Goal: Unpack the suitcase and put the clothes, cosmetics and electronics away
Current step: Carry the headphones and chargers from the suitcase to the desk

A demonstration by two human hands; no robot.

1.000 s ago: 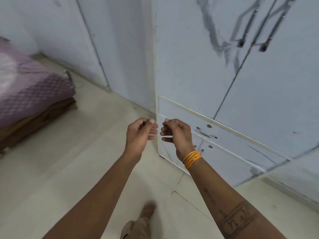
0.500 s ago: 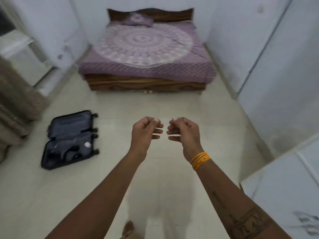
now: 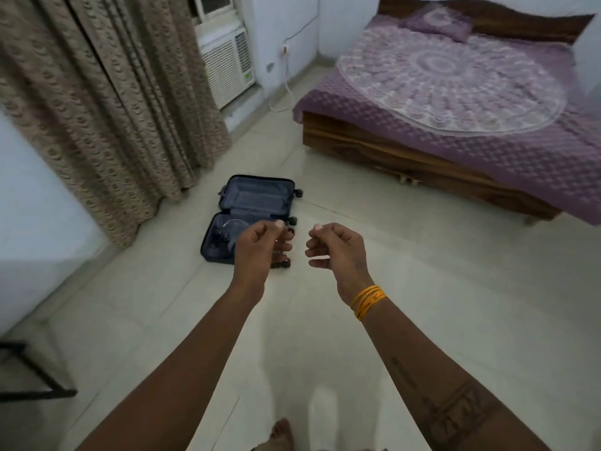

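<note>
Two hands are raised side by side, left hand (image 3: 260,252) and right hand (image 3: 336,252), each with fingers loosely curled, holding nothing. Beyond them one suitcase (image 3: 250,219) lies open on the bare floor (image 3: 406,288), between one curtain (image 3: 107,109) and one bed (image 3: 455,102).

Open suitcase (image 3: 248,219) lies on the floor (image 3: 422,288) near the curtain (image 3: 97,109); left hand (image 3: 260,252) and right hand (image 3: 338,252) hover loosely curled, holding nothing.
</note>
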